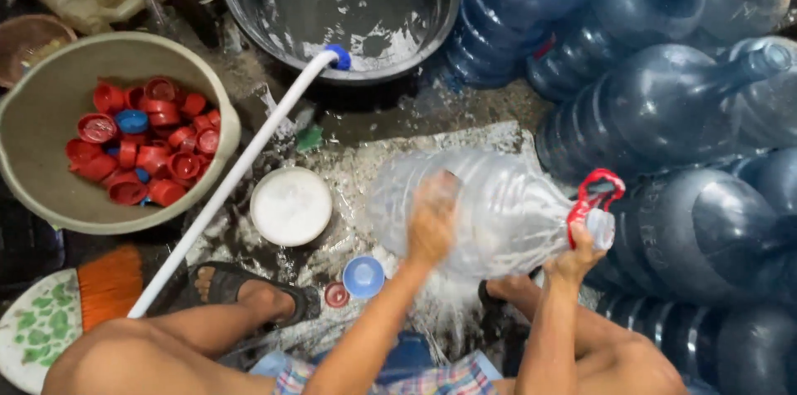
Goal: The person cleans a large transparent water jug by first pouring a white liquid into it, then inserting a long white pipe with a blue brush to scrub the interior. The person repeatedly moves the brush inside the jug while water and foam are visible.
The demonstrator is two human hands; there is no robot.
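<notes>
Bottle position: clear plastic water bottle [490,212] lying on its side on the wet floor [365,158], straight ahead of both hands, between the knees.
Long axis: left to right, base at left, neck at right, tipped slightly down toward the neck.
Left hand [432,221]: laid flat on the bottle's body near the middle, blurred, fingers spread over the wall; the nearer one to the body.
Right hand [574,258]: closed under the neck, just below the red handle ring [594,192].
Bottle make: thin, see-through, ribbed, frosted with suds.
Around: white foam-filled bowl [290,206] and small blue cap [364,276] just left; beige basin [212,88] of red and blue caps well left; white pipe [241,167] running to the black tub [249,5]; stacked dark blue bottles [664,104] close at right.
</notes>
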